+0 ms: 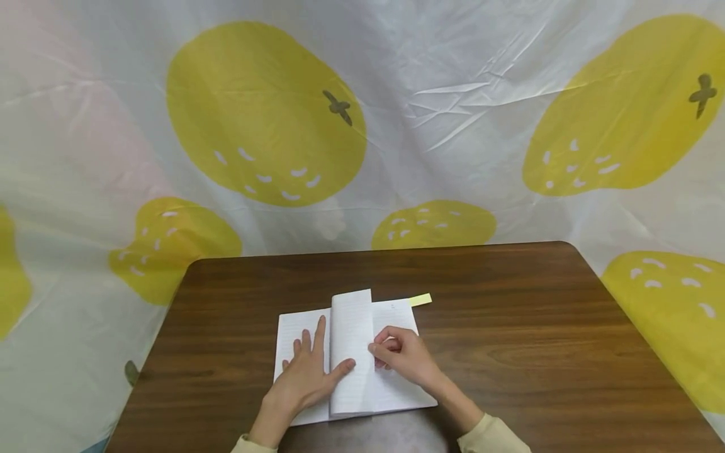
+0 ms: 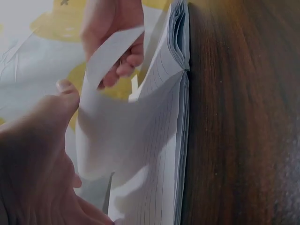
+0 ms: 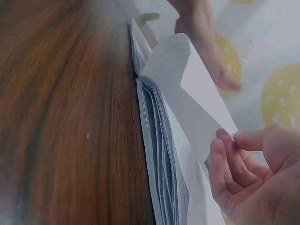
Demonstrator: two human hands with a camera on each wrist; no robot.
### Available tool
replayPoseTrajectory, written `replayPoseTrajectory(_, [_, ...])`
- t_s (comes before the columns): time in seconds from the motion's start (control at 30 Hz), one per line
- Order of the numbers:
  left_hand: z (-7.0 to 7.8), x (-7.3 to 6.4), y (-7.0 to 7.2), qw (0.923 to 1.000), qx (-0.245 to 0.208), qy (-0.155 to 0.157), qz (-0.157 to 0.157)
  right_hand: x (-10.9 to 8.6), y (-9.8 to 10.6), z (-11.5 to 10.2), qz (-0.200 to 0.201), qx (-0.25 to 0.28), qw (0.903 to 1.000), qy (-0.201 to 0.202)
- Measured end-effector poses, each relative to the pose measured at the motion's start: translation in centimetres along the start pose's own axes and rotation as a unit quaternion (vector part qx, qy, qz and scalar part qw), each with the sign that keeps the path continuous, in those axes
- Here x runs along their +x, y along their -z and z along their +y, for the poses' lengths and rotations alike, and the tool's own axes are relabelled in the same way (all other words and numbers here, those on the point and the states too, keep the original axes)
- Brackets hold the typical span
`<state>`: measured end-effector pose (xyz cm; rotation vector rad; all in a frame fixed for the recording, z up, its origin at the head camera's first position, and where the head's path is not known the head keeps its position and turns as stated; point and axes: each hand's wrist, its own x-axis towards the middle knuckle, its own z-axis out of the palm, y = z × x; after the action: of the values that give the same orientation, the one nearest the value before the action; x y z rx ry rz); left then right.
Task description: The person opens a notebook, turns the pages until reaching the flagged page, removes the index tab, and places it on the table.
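Note:
An open notebook (image 1: 393, 393) with lined pages lies on the table. One notebook page (image 1: 350, 333) stands curled up over the middle, with a crease along its free part. Between thumb and fingertips my right hand (image 1: 404, 355) pinches this page's free edge, also seen in the right wrist view, where the hand (image 3: 258, 173) is close up. My left hand (image 1: 303, 377) is spread over the left-hand pages, its thumb reaching across the curled page. In the left wrist view the raised page (image 2: 110, 136) bows beside the left thumb (image 2: 69, 91).
A yellow sticky tab (image 1: 421, 299) sticks out from the notebook's upper right corner. The brown wood-grain table (image 1: 538, 327) extends around the notebook on all sides. Behind it hangs a pale curtain (image 1: 442, 75) printed with yellow fruit.

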<state>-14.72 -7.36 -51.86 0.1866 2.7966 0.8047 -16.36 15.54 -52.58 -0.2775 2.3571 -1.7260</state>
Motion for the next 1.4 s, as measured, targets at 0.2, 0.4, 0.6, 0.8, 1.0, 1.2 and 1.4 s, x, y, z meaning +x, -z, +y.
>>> replayPoseTrajectory(0.2, [0.0, 0.1, -0.2, 1.0000, -0.003, -0.008, 0.000, 0.9, -1.2, -0.4, -0.019, -0.030, 0.9991, 0.024])
replayPoseTrajectory(0.4, [0.0, 0.2, -0.4, 0.9999, -0.008, -0.015, 0.000, 1.6, -2.3, -0.1, -0.036, -0.010, 0.9990, 0.025])
replayPoseTrajectory(0.6, [-0.3, 0.2, -0.4, 0.9997, -0.011, -0.020, 0.003, 2.0, -2.8, -0.3, -0.051, -0.053, 0.9962, 0.047])
replayPoseTrajectory(0.8, [-0.3, 0.2, -0.6, 0.9994, -0.006, -0.034, -0.001, 1.7, -1.9, -0.8, -0.045, -0.194, 0.9762, 0.086])
replayPoseTrajectory(1.0, [-0.3, 0.3, -0.5, 0.9993, 0.007, -0.037, -0.005, 1.8, 0.6, -1.8, -0.077, -0.329, 0.9378, 0.079])
replayPoseTrajectory(1.2, [0.0, 0.1, -0.6, 0.9988, 0.035, -0.026, 0.022, 3.6, 1.6, -2.3, -0.088, -0.467, 0.8791, 0.037])
replayPoseTrajectory(1.4, [0.8, -0.2, -0.6, 0.9961, 0.061, -0.024, 0.059, 6.0, 1.3, -2.9, -0.094, -0.581, 0.8075, -0.032])
